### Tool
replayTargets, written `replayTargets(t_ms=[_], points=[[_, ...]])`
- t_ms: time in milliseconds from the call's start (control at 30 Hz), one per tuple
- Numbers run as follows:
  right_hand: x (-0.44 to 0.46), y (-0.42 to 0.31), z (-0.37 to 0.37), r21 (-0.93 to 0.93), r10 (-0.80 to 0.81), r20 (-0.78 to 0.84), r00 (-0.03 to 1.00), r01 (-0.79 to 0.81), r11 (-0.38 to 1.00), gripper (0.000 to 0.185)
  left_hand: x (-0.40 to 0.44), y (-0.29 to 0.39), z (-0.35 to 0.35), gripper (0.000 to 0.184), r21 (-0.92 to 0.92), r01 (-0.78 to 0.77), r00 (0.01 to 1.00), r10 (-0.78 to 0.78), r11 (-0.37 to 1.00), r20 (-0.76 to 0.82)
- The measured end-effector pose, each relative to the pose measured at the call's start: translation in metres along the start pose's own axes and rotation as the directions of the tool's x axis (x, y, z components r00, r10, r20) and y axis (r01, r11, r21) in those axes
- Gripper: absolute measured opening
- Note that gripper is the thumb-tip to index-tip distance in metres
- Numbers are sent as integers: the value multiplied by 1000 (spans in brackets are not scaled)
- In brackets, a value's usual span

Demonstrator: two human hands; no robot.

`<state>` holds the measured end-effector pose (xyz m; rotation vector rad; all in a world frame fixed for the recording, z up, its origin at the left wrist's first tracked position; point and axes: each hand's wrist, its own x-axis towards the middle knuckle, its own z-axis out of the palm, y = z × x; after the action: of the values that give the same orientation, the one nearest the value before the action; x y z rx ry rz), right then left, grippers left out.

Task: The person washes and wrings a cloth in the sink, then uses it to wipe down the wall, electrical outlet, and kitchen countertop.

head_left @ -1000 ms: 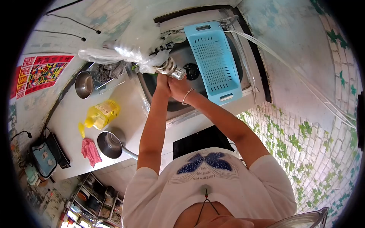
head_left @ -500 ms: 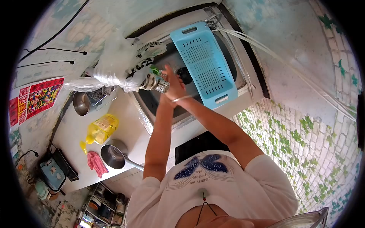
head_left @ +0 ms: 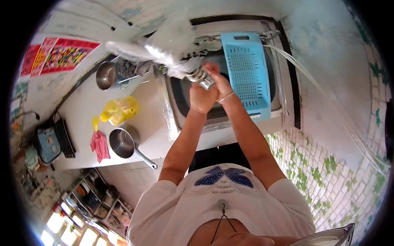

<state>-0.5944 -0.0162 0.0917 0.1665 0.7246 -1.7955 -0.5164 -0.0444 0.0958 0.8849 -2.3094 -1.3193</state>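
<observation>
Over the steel sink (head_left: 177, 96), my left hand (head_left: 203, 98) and my right hand (head_left: 223, 85) meet just below the metal faucet (head_left: 203, 79). The left hand shows its rounded back; its fingers are hidden behind the faucet and against the right hand. My right hand, with a light bracelet on the wrist, has its fingers stretched out beyond the faucet, and no object shows in it. Clear plastic (head_left: 174, 49) is wrapped around the faucet's pipe. A light-blue perforated basket (head_left: 248, 76) lies across the sink's right side, beside my right hand.
To the left on the counter (head_left: 154, 135) are a yellow bottle (head_left: 121, 110), a pink cloth (head_left: 99, 146), a handled pot (head_left: 123, 141) and a metal bowl (head_left: 106, 75) beside a wire rack (head_left: 133, 78). Pale hoses (head_left: 328, 96) run down on the right.
The view has shifted, then swung back. My hands, which were joined beyond and then to the right of the faucet, are now close under it, the left one drawn nearer my body.
</observation>
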Motion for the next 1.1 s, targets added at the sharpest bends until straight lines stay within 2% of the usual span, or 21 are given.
replayTargets(t_ms=[67, 133, 167, 233, 267, 300, 333, 367, 400, 433, 500, 567, 600, 667, 700, 767, 800, 867, 933, 1000, 1100], points=[[-5, -15, 4, -76, 153, 107, 982, -146, 986, 25, -8, -16, 9, 33, -66, 48, 999, -47, 997, 13], [-8, -8, 7, -152, 160, -111, 981, -176, 973, 28, -17, -28, 9, 31, -201, 124, 988, -103, 972, 111], [-3, 5, -12, -128, 179, -65, 982, -186, 974, 29, -22, -32, 7, 29, -264, 164, 979, -124, 951, 161], [9, 30, -39, -88, 206, -105, 973, -215, 973, 32, -28, -19, -6, 31, -75, -53, 993, 61, 996, 99], [8, 31, -33, -129, 290, -192, 938, -316, 940, 28, -32, -4, -14, 36, 5, 8, 996, -9, 1000, 90], [-1, 26, -26, -220, 289, -134, 948, -312, 924, 27, -39, -4, -9, 38, 183, -1, 996, 18, 983, -92], [-6, 25, -21, -441, 77, -115, 990, -120, 889, 33, -51, -7, -9, 41, 359, 28, 965, 68, 933, -253], [2, 20, -46, -776, 15, -137, 990, -116, 620, 38, -65, -9, -22, 41, 371, 65, 957, 48, 926, -287], [7, 17, -66, -975, -133, 85, 988, 110, 192, 41, -79, -8, -36, 35, 443, 53, 973, 54, 895, -225], [-2, 11, -71, -954, -318, 239, 918, 160, -254, 38, -90, -13, -50, 33, 478, 63, 977, 43, 876, -207], [-36, -10, -43, -849, -232, 214, 949, 63, -524, 30, -111, -26, -77, 33, 373, 143, 989, -114, 917, -98], [-51, -18, -54, -856, -137, 88, 987, 5, -516, 33, -130, -39, -101, 37, -67, 315, 941, -320, 947, -106], [-48, -21, -92, -925, -100, 93, 991, 49, -376, 30, -139, -44, -115, 37, -72, 323, 936, -330, 944, -127], [-60, -20, -120, -934, -97, 122, 988, 81, -349, 27, -154, -54, -151, 41, 126, 91, 840, -8, 988, -543], [-71, -19, -117, -915, -75, 86, 993, 49, -400, 25, -164, -58, -174, 39, 166, 107, 781, 20, 980, -624], [-93, -9, -105, -998, -37, -25, 999, -27, -58, 23, -189, -85, -219, 36, 271, 177, 631, 102, 946, -769], [-99, -5, -109, -998, -21, -14, 1000, -16, -67, 23, -201, -103, -242, 33, 332, 228, 543, 164, 915, -824], [-107, 2, -116, -998, 30, -25, 999, -27, 63, 26, -230, -131, -280, 43, 74, 363, 390, -80, 929, -917], [-113, 10, -111, -992, 55, -16, 998, -22, 122, 25, -267, -196, -314, 51, 128, 671, 314, -123, 731, -941], [-120, 12, -107, -983, 57, -22, 998, -32, 182, 25, -307, -273, -346, 58, 431, 733, 429, 134, 527, -893], [-121, 9, -94, -998, 110, -30, 993, -36, 56, 25, -358, -352, -385, 59, 312, 754, 460, -125, 577, -879]])
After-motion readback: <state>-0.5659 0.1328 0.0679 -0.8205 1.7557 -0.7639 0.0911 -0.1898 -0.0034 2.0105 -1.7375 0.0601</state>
